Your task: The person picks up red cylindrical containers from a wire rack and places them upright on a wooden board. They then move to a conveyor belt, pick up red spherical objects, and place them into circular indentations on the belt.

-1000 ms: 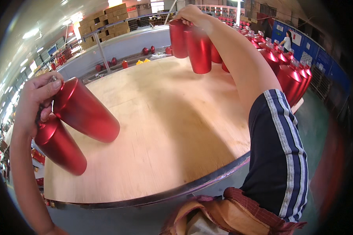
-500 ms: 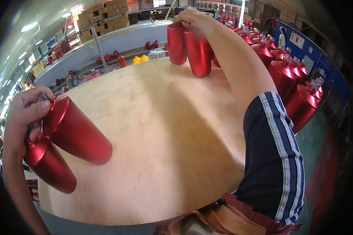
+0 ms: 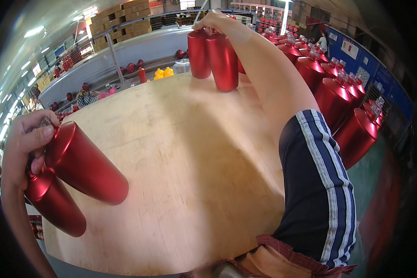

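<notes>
My left hand (image 3: 28,141) is closed round the necks of two glossy red bottles, a nearer one (image 3: 55,201) and a larger-looking one (image 3: 85,162). Both tilt, with their bases toward the wooden board (image 3: 171,199). Beyond the board's middle, my right hand (image 3: 213,21) grips two more red bottles at their tops, one (image 3: 199,53) on the left and one (image 3: 224,65) on the right. These stand nearly upright at the far part of the board. My fingers cover most of the necks in both hands. Whether the left pair touches the board, I cannot tell.
Many red bottles with clear necks (image 3: 333,97) stand in rows along the right side. Yellow containers (image 3: 164,72) and a small red bottle (image 3: 142,75) are past the far edge. Stacked cardboard boxes (image 3: 125,18) and a blue wall panel (image 3: 384,76) lie behind. Another person (image 3: 323,41) is far off.
The view has shifted slightly. My right hand and its two bottles have moved a little left. The left pair sits slightly lower in the picture, and both hands keep their hold.
</notes>
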`<move>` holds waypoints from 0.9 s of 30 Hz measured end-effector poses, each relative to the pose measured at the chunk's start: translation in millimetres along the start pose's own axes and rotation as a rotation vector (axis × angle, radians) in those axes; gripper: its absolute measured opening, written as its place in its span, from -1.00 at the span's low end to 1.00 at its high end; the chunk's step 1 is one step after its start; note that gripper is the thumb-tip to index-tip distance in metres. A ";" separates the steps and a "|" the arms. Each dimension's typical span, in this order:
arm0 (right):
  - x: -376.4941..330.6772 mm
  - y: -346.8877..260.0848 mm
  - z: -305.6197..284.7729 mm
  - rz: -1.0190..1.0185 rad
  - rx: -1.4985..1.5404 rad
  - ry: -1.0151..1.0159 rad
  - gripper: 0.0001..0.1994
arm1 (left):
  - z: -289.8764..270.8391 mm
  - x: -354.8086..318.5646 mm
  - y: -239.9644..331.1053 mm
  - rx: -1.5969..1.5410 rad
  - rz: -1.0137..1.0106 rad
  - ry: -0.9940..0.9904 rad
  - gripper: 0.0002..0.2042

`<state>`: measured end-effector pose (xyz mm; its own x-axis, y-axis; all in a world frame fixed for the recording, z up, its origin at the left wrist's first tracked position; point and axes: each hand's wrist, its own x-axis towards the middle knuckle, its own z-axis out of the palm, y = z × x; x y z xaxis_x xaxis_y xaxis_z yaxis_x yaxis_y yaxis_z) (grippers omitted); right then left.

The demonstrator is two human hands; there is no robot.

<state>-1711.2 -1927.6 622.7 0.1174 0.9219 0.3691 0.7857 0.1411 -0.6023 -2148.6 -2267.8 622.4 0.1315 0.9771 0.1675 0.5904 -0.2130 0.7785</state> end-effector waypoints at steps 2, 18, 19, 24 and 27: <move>5.5 -4.2 4.9 -0.034 -0.038 -0.014 -0.76 | -1.3 1.5 -0.9 -0.011 -0.020 0.008 -0.61; 19.1 17.0 -10.5 -0.079 0.159 -0.389 -0.65 | -4.5 13.0 -7.7 -0.022 -0.026 -0.071 -0.50; 20.0 18.6 -10.2 -0.079 0.152 -0.416 -0.66 | -3.4 12.5 -7.0 -0.041 -0.021 -0.073 -0.52; 17.2 25.8 -16.0 -0.093 0.184 -0.156 -0.67 | -1.0 5.3 -3.1 -0.037 -0.026 -0.015 -0.60; 6.2 28.7 -30.0 -0.036 0.202 0.014 -0.64 | -1.5 3.5 -2.7 -0.008 -0.018 0.009 -0.60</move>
<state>-1669.7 -1928.7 628.9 0.1007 0.9100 0.4022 0.6522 0.2449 -0.7174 -2151.0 -2263.8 621.8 0.1137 0.9808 0.1586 0.5865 -0.1952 0.7861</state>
